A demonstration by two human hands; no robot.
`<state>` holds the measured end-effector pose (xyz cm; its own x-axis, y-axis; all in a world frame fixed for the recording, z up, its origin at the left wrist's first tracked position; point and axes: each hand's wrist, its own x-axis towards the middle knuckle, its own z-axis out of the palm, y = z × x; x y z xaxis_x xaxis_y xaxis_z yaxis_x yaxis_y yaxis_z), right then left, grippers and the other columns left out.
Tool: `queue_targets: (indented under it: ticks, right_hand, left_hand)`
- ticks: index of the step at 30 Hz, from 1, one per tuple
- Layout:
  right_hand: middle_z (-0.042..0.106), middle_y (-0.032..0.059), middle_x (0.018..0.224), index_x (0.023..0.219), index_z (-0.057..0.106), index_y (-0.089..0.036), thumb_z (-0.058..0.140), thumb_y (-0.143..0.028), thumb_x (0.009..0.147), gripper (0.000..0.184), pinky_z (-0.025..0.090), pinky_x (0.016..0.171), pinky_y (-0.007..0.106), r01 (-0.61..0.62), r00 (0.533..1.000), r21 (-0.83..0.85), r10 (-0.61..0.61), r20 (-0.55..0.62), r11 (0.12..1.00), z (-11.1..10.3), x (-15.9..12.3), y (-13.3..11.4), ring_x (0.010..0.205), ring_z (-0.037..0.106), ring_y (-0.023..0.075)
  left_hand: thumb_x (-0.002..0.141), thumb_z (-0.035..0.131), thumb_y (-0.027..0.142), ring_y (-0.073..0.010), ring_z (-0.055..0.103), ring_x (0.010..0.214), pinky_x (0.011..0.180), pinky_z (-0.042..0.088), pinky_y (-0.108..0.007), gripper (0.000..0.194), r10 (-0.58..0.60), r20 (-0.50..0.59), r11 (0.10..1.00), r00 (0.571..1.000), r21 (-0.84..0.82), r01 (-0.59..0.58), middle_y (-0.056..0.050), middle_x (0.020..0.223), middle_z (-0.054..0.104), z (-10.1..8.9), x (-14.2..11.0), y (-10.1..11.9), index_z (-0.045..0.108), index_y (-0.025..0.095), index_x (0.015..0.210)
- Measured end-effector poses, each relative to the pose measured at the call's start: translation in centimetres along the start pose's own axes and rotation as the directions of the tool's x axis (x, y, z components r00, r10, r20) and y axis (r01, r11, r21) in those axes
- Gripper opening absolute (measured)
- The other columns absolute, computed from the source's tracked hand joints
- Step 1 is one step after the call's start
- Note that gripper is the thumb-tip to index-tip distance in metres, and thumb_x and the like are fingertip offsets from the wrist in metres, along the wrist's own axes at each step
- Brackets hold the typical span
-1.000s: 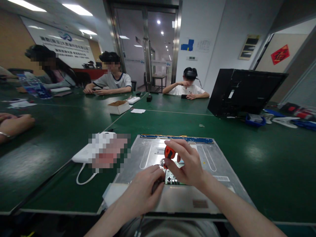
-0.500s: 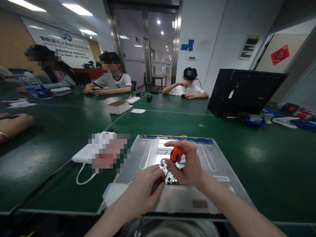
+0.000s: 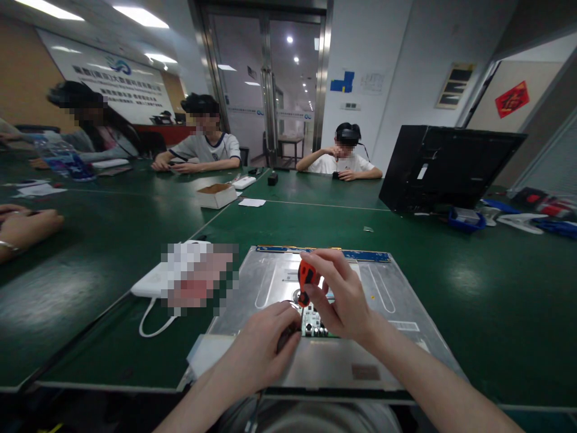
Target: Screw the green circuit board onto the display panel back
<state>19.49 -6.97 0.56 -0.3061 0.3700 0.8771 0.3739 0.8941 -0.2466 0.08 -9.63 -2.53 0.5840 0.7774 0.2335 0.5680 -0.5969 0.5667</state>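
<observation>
My right hand pinches the orange and black handle of a screwdriver between thumb and fingers. The screwdriver stands nearly upright, its thin shaft pointing down beside a small green circuit board. That board sits on the silver metal back of a flat display panel. My left hand lies on the panel just left of the board, fingers curled around a dark object that they mostly hide. The screwdriver's tip, close to the left fingertips, is hard to make out.
A white power bank with a cable lies left of the panel on the green table. Farther off are an open box and a black monitor. Several people sit around; a person's hand rests at far left.
My right hand has shifted slightly left and its grip has changed, with the screwdriver handle now more upright and further left. My left hand has stayed in place.
</observation>
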Motion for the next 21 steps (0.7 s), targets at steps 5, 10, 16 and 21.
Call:
queue_targets:
  ticks: [5, 10, 16, 21]
  right_hand:
    - [0.064, 0.0090, 0.109, 0.140, 0.043, -0.023, 0.060, -0.033, 0.097, 0.047, 0.054, 0.050, 0.025, -0.005, 0.999, -0.007, 0.005, -0.051, 1.000, 0.6, -0.2, 0.2, 0.072, 0.064, 0.0155]
    - [0.066, 0.0052, 0.099, 0.133, 0.043, -0.023, 0.064, -0.026, 0.094, 0.044, 0.050, 0.047, 0.023, -0.035, 0.992, -0.005, 0.034, -0.121, 0.999, 1.2, -0.5, 0.3, 0.062, 0.061, 0.0123]
    - [0.068, 0.0049, 0.099, 0.134, 0.042, -0.023, 0.059, -0.017, 0.092, 0.046, 0.051, 0.050, 0.023, -0.028, 0.996, 0.062, 0.033, -0.083, 0.998, 0.9, -0.3, 0.1, 0.063, 0.062, 0.0120]
    - [0.065, 0.0065, 0.099, 0.138, 0.041, -0.022, 0.054, -0.017, 0.093, 0.046, 0.050, 0.049, 0.023, 0.018, 0.999, 0.071, -0.015, -0.045, 0.997, 0.5, 0.2, 0.0, 0.070, 0.062, 0.0147]
  left_hand:
    - [0.088, 0.047, 0.015, -0.0212, 0.059, 0.081, 0.069, 0.040, -0.031, 0.012, 0.019, -0.025, 1.000, 1.000, -0.004, -0.019, -0.005, 0.089, 0.065, 0.2, -0.2, -0.2, 0.057, 0.020, 0.085]
    - [0.087, 0.048, 0.014, -0.0215, 0.060, 0.082, 0.070, 0.041, -0.031, 0.015, 0.003, -0.004, 1.000, 1.000, 0.008, -0.003, -0.005, 0.091, 0.066, 0.2, -0.2, -0.3, 0.061, 0.020, 0.091]
    - [0.089, 0.047, 0.015, -0.0217, 0.060, 0.083, 0.071, 0.043, -0.031, 0.015, -0.001, 0.010, 1.000, 1.000, 0.007, 0.001, -0.006, 0.091, 0.065, 0.1, -0.2, -0.1, 0.061, 0.020, 0.091]
    - [0.090, 0.046, 0.014, -0.0224, 0.061, 0.085, 0.073, 0.044, -0.032, 0.018, 0.016, 0.000, 1.000, 1.000, 0.025, -0.016, -0.006, 0.094, 0.066, 0.0, -0.2, 0.1, 0.062, 0.020, 0.095]
